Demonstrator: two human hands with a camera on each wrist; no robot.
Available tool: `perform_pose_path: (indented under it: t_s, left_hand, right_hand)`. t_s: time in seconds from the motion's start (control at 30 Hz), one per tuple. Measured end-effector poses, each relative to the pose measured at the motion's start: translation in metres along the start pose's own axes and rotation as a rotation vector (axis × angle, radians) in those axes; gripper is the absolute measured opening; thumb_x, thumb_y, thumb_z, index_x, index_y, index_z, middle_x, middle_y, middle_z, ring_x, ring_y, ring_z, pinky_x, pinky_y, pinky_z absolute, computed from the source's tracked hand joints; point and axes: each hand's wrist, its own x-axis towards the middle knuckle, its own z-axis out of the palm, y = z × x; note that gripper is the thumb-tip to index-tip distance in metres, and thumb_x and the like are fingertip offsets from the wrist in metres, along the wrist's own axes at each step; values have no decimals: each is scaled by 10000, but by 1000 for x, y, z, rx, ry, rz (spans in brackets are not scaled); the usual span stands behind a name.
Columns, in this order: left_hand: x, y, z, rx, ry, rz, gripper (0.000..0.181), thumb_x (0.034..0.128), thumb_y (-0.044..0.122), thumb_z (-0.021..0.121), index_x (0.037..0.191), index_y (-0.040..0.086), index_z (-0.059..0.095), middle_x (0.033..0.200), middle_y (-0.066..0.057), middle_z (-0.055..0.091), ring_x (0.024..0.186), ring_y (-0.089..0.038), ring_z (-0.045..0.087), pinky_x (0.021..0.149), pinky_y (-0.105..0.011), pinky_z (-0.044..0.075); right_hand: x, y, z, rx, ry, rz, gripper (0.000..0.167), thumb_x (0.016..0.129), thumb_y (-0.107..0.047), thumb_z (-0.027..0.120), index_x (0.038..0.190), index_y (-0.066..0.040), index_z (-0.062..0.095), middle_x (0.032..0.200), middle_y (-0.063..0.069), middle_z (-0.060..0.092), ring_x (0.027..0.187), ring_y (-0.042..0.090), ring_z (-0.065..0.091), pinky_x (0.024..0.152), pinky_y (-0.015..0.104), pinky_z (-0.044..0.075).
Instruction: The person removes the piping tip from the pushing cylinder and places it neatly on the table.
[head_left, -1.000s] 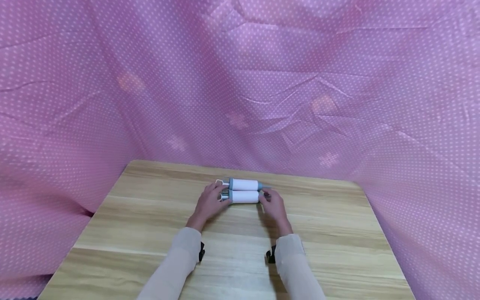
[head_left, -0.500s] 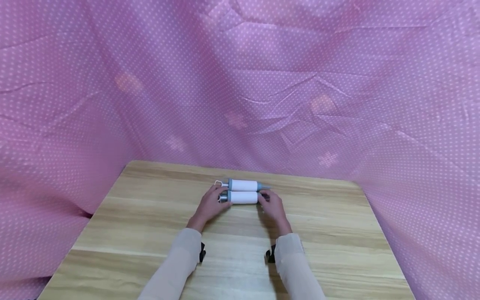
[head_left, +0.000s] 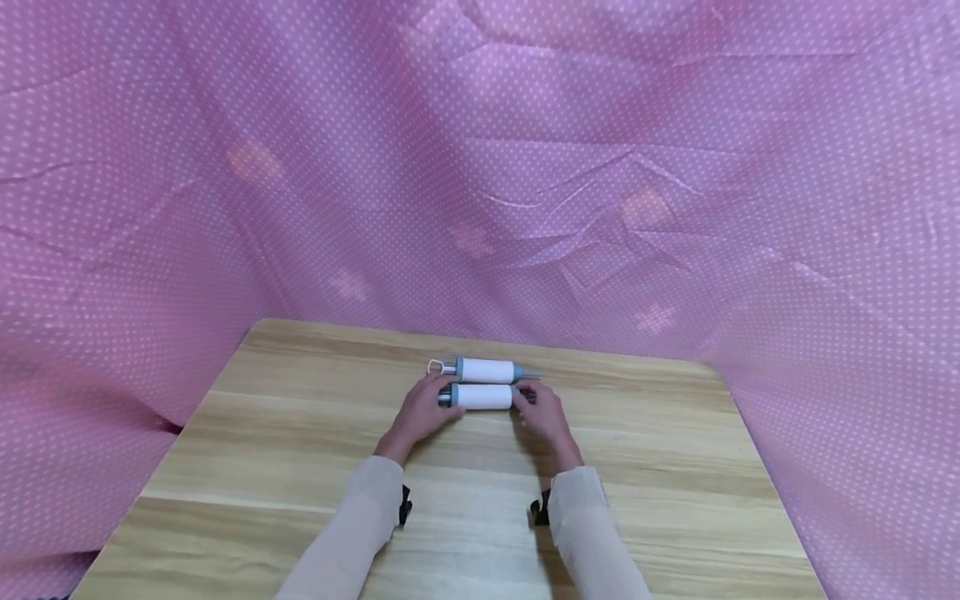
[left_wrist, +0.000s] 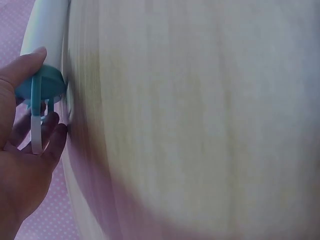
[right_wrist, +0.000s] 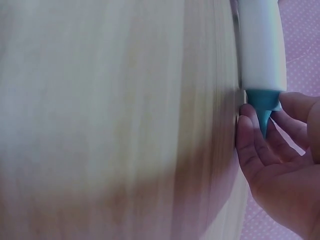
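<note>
Two large syringe-like tubes lie side by side across the table, each white with teal ends. The nearer tube (head_left: pixel 483 397) sits between my hands. My left hand (head_left: pixel 422 410) grips its left end, thumb on the teal collar (left_wrist: pixel 47 82) and fingers round the pale handle loop (left_wrist: pixel 36 135). At its other end my right hand (head_left: pixel 545 414) holds the teal cap, and the tapered nozzle (right_wrist: pixel 264 120) points in among the fingers. Just beyond lies the farther tube (head_left: pixel 486 371), untouched, its white ring handle (head_left: pixel 436 366) to the left and thin nozzle (head_left: pixel 530 373) to the right.
The wooden table (head_left: pixel 480 500) has its far edge a little behind the tubes. Pink dotted cloth (head_left: pixel 480 167) hangs around the back and both sides. Black wrist straps (head_left: pixel 405 504) show at the light sleeves (head_left: pixel 345 525).
The nearer tube has shifted slightly toward me and to the left with both hands. A narrow gap now shows between it and the farther tube.
</note>
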Motion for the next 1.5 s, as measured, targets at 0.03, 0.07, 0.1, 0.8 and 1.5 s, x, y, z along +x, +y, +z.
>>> perform_pose_path:
  t_s: [0.03,0.07,0.1,0.8,1.5]
  left_hand:
    - [0,0,-1,-4,2,3,620,861,275,834,1411,118,593,1553,-193,415,1441,-412,345,1157,-576,289]
    - [0,-1,-1,-7,3,5,617,858,278,838,1405,122,599,1547,-184,426,1436,-405,356,1156,-569,298]
    - [0,-2,-1,-10,4,11,611,855,276,841,1396,121,604,1535,-175,442,1426,-398,375,1151,-561,312]
    - [-12,-3,-16,-169,10,20,596,779,330,892,1290,122,666,1413,-104,554,1263,-336,523,1063,-565,415]
    - [-33,11,-35,-296,38,46,598,737,360,916,1260,167,702,1316,-28,602,1209,-296,545,1029,-571,432]
  right_hand:
    - [0,0,0,8,-1,0,283,996,-117,628,1232,37,655,1199,204,671,1113,353,640,940,459,540]
    - [0,0,0,20,-5,2,284,996,-118,628,1232,37,654,1198,203,671,1104,347,642,909,445,555]
    - [0,0,0,31,-9,1,284,998,-117,624,1234,40,650,1198,205,669,1086,343,647,870,431,571]
    - [-13,-8,-2,224,-37,42,267,1009,-123,634,1226,31,652,1152,172,656,934,234,615,752,411,589]
    - [-33,-14,-15,403,-59,-82,267,1007,-67,628,1227,85,634,1213,244,615,996,387,667,849,564,567]
